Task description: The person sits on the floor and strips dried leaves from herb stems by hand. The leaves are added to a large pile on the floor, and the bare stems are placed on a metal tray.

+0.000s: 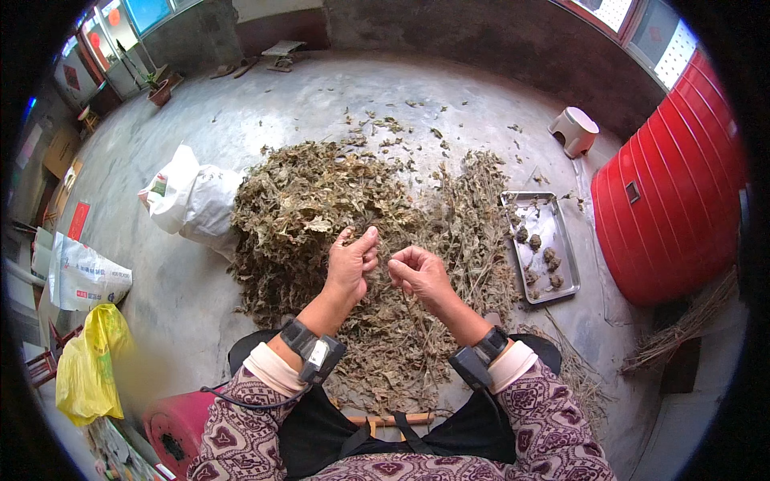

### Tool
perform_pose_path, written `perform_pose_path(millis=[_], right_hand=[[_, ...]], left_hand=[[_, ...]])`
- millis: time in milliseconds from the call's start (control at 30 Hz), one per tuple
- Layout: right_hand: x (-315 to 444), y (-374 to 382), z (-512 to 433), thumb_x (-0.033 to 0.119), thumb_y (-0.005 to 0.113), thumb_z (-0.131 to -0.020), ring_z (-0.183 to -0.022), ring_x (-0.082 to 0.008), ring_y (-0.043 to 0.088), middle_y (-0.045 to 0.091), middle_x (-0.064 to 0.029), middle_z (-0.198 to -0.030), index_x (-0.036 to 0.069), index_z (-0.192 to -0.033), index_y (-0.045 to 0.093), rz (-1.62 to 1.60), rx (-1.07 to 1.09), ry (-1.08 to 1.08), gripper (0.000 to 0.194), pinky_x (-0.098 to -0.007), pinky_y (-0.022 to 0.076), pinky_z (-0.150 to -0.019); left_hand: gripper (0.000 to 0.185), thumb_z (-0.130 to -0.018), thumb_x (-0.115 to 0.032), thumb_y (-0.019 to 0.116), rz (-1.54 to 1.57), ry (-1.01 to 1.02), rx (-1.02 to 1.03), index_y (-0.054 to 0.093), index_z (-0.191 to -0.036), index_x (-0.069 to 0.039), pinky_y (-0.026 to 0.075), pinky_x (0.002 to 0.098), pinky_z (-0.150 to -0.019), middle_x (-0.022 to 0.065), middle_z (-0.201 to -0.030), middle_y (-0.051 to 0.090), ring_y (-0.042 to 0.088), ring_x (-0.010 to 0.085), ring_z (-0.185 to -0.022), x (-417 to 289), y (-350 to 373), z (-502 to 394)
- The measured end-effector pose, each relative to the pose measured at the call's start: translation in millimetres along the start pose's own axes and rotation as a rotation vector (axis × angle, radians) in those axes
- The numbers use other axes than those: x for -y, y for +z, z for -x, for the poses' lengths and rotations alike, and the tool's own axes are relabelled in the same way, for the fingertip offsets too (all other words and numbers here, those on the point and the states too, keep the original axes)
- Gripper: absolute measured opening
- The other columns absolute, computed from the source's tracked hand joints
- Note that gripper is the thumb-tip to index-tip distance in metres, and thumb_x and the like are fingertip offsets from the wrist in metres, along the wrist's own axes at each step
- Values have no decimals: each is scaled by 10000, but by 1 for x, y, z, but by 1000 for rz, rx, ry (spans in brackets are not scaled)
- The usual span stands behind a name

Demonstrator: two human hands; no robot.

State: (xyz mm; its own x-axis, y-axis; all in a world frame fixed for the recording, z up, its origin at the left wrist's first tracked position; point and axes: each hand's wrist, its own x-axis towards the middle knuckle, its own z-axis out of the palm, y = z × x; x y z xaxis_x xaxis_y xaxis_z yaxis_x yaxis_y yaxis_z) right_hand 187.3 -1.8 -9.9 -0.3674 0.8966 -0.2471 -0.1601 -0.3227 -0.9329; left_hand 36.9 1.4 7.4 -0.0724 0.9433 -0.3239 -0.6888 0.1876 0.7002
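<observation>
A large heap of dried leafy plants [313, 180] lies on the floor in front of me. Over its middle, my left hand [352, 264] is curled with thumb and fingers together around a bit of dried plant, most of it hidden by the fingers. My right hand [421, 273] hovers just beside it, thumb and forefinger pinched. Whether a thin stem sits in that pinch is too fine to tell. Longer dried stalks [478, 228] lie along the heap's right side, and crumbled leaves [391, 373] reach toward my knees.
Right of the heap, a metal tray [570, 282] holds several dark clumps [550, 258]. Beyond are a red ribbed tank [668, 192], a plastic stool [574, 129] and bundled dry stalks [686, 327]. A white sack [207, 198] touches the heap's left; a yellow bag [90, 373] lies farther left.
</observation>
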Motion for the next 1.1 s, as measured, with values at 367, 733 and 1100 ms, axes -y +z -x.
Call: perform_pose_path(millis=[367, 733, 1100], right_hand=[[4, -9, -1, 133, 632, -842, -568, -61, 556, 609, -38, -726, 30, -873, 556, -57, -60, 4, 132, -160, 400, -425], [5, -21, -5, 135, 605, -864, -627, -85, 569, 589, -51, -781, 35, -918, 509, -239, -161, 12, 148, -169, 423, -456], [21, -47, -11, 121, 590, -869, -610, -102, 570, 596, -64, -779, 29, -900, 499, -358, -309, -184, 133, -185, 444, -475]], left_hand=[[126, -830, -103, 647, -242, 188, -71, 531, -874, -83, 278, 173, -402, -46, -649, 514, 393, 21, -483, 10, 2, 5], [852, -823, -393, 620, -686, 147, -333, 147, -1367, 61, 240, 391, -1045, 236, -1385, 268, 266, 303, -1297, -14, -46, -31], [347, -921, -262, 508, -721, -661, 577, 494, -1150, -1, 487, 296, -817, 93, -1010, 600, 601, 177, -931, 20, -8, 35]])
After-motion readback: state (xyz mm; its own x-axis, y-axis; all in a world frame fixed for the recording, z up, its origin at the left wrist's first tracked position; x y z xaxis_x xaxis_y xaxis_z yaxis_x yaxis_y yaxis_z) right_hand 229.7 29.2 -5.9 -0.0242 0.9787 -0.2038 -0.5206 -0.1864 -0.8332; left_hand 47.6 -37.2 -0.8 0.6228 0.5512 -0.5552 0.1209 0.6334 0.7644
